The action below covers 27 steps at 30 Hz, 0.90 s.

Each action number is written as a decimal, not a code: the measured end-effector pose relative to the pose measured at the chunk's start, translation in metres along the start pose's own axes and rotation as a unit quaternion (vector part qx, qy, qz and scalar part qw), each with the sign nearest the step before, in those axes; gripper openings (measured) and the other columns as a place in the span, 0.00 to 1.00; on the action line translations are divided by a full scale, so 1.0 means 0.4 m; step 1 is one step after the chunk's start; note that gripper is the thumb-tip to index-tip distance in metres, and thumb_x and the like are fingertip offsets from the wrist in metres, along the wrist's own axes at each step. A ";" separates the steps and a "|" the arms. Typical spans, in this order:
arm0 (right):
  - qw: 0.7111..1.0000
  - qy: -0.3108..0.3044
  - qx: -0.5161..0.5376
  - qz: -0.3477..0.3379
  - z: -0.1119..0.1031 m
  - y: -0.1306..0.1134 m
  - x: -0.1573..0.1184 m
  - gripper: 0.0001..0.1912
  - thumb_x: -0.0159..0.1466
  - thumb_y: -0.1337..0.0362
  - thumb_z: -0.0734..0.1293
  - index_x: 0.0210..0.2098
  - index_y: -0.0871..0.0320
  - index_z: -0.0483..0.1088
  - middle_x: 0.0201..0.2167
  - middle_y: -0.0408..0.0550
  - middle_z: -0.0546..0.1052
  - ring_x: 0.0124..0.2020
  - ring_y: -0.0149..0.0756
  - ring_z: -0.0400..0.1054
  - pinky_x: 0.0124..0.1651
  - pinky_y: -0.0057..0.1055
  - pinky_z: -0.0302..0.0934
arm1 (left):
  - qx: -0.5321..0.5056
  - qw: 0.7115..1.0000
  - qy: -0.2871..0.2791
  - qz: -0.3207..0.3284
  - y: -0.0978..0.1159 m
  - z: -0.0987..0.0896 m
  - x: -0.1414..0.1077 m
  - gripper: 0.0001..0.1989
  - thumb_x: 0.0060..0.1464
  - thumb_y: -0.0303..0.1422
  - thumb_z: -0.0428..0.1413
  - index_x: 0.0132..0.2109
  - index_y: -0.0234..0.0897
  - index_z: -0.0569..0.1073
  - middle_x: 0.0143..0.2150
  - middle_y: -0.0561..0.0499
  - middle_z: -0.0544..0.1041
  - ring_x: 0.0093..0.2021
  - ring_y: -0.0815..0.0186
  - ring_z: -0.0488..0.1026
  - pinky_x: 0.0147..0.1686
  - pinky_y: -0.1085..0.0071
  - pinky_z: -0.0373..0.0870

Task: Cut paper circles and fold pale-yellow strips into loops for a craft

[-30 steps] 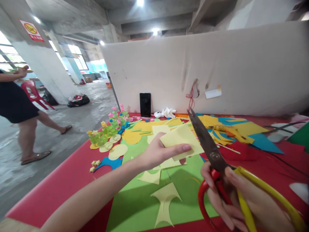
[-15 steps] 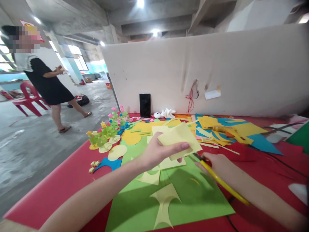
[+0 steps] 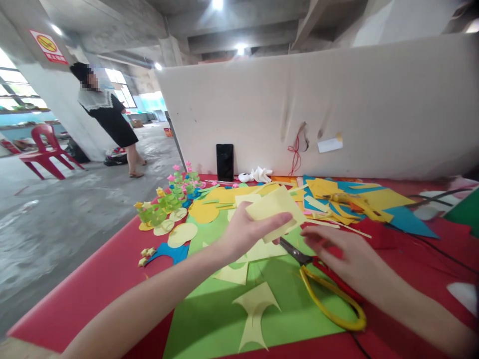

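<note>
- Left hand [image 3: 254,224]: closed in a pinch, thumb across the upper face of the pale yellow paper [image 3: 279,207] and the other fingers mostly hidden beneath it.
- Paper position: raised over the middle of the bench [image 3: 86,289], above the far part of the green sheet [image 3: 209,329]. It appears layered or folded; the number of layers cannot be told.
- Paper handling (judged by eye): very light, fairly stiff where doubled, easily creased. Take hold flat between thumb and fingers, close to one edge, with light pressure.
- Right hand [image 3: 337,252]: half uncurled, the fingers loosely extended with no visible grip on anything. Contact with the scissors below it cannot be confirmed.
- Scissors [image 3: 299,255]: on the green sheet toward its right edge, blades together and pointing toward the left hand, yellow loop toward the near edge of the bench. The red loop is partly hidden by the right hand.
- Scissors handling: probably the heaviest item near the hands, rigid, with smooth coated loops. Take hold by the loops, clear of the blade tips.
- Adjacent items: a curved-sided offcut [image 3: 257,311] lies near the sheet's near edge; pale discs [image 3: 182,234] lie toward the bench's left edge; a yellow glue gun [image 3: 361,205] lies toward the far right corner.
</note>
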State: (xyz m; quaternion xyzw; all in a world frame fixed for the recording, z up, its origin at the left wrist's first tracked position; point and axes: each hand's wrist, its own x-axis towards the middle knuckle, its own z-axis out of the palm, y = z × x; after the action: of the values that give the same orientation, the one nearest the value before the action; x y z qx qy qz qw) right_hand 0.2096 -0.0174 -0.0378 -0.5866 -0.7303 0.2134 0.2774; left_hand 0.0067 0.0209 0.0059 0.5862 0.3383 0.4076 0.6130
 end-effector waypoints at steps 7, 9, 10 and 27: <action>0.981 0.056 0.182 -0.039 -0.061 -0.114 -0.023 0.11 0.58 0.53 0.64 0.31 0.53 0.71 0.21 0.43 0.75 0.22 0.34 0.69 0.25 0.27 0.66 | -0.030 0.998 -0.041 -0.026 0.005 0.016 -0.025 0.12 0.43 0.35 0.63 0.32 0.29 0.75 0.24 0.52 0.74 0.20 0.76 0.69 0.19 0.83 0.68; 0.976 0.028 0.208 -0.049 -0.066 -0.131 -0.025 0.08 0.57 0.57 0.66 0.29 0.54 0.72 0.19 0.42 0.74 0.20 0.31 0.68 0.23 0.25 0.64 | -0.036 0.997 -0.061 -0.029 0.007 0.021 -0.032 0.10 0.44 0.34 0.63 0.31 0.30 0.75 0.24 0.53 0.74 0.20 0.76 0.69 0.19 0.83 0.68; 0.975 0.019 0.214 -0.048 -0.069 -0.135 -0.025 0.07 0.57 0.58 0.66 0.28 0.54 0.72 0.18 0.41 0.74 0.18 0.29 0.67 0.22 0.24 0.63 | -0.042 0.996 -0.068 -0.030 0.007 0.022 -0.035 0.10 0.44 0.34 0.63 0.31 0.30 0.75 0.23 0.53 0.74 0.20 0.77 0.69 0.20 0.83 0.69; 0.949 0.065 0.308 -0.002 -0.078 -0.121 -0.027 0.08 0.57 0.56 0.67 0.27 0.54 0.70 0.17 0.39 0.72 0.17 0.25 0.63 0.19 0.19 0.58 | -0.068 0.993 -0.076 -0.056 -0.007 0.041 -0.043 0.14 0.48 0.40 0.59 0.27 0.31 0.73 0.20 0.54 0.72 0.18 0.76 0.69 0.16 0.84 0.65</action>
State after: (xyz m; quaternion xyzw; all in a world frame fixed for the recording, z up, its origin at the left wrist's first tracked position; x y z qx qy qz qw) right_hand 0.1960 -0.0389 0.0148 -0.4842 -0.6105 0.3885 0.4919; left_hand 0.0140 -0.0018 0.0033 0.5526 0.2950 0.3490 0.6970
